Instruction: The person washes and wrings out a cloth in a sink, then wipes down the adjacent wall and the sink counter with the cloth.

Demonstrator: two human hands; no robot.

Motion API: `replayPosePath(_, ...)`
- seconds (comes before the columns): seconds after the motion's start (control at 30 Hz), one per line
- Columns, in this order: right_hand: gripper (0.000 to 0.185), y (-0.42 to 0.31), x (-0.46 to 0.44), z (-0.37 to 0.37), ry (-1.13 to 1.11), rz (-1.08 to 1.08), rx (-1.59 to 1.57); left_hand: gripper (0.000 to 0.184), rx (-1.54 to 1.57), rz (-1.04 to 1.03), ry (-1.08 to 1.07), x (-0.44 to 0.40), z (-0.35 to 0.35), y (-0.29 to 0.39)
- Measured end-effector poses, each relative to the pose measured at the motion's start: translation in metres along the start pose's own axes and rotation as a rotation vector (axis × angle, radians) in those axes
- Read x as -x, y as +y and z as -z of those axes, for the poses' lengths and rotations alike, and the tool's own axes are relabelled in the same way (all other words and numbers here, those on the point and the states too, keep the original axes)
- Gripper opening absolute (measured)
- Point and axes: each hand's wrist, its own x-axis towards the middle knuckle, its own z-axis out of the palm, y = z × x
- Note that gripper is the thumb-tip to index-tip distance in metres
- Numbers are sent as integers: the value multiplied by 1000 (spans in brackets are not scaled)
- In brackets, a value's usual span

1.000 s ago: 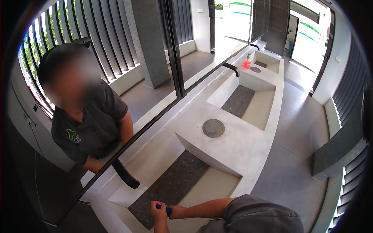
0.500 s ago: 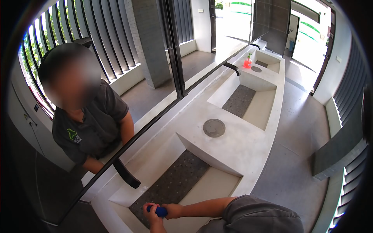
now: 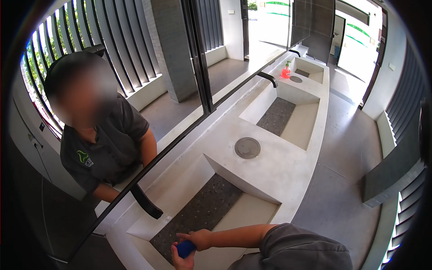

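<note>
A small bunched blue cloth (image 3: 185, 248) is between my two hands, low over the near sink basin (image 3: 245, 211). My left hand (image 3: 183, 261), at the bottom of the view, is closed around its lower side, with the thumb up along the edge. My right hand (image 3: 201, 239) holds the cloth's upper right side, its index finger stretched out to the left above it. The dark speckled floor of the basin (image 3: 198, 211) lies just beyond my hands. A black faucet (image 3: 146, 202) curves out over the basin.
A long pale counter (image 3: 288, 168) runs away to the upper right, with more basins (image 3: 310, 118) and a round grey lid (image 3: 247, 147). A pink soap bottle (image 3: 285, 71) stands farther along. The mirror (image 3: 175, 130) on the left reflects a person in a grey shirt.
My hands have shifted slightly down and the cloth has turned and shows more of its surface. My right index finger now stretches out over it, where the fists were tight before.
</note>
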Motion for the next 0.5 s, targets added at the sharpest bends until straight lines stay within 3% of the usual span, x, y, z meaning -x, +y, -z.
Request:
replayPosePath(0.07, 88, -4, 1, 0, -23, -11, 25, 17, -30, -6, -14, 7, -1, 3)
replayPosePath(0.23, 87, 0, -1, -10, -22, -6, 26, 16, -485, -283, -8, 17, -3, 10)
replayPosePath(0.27, 88, 4, -3, -15, 58, -27, 23, 16, -486, -285, -8, 17, -4, 12)
replayPosePath(0.37, 90, 19, -8, -20, 156, -110, -21, 18, -631, -466, -58, 21, -12, 22)
replayPosePath(0.43, 92, 36, -15, -25, 173, -172, -59, 22, -967, -702, -54, 26, -21, 31)
replayPosePath(0.5, 88, 57, -27, -33, -142, -218, -674, 22, -1071, -783, -71, 31, -31, 33)
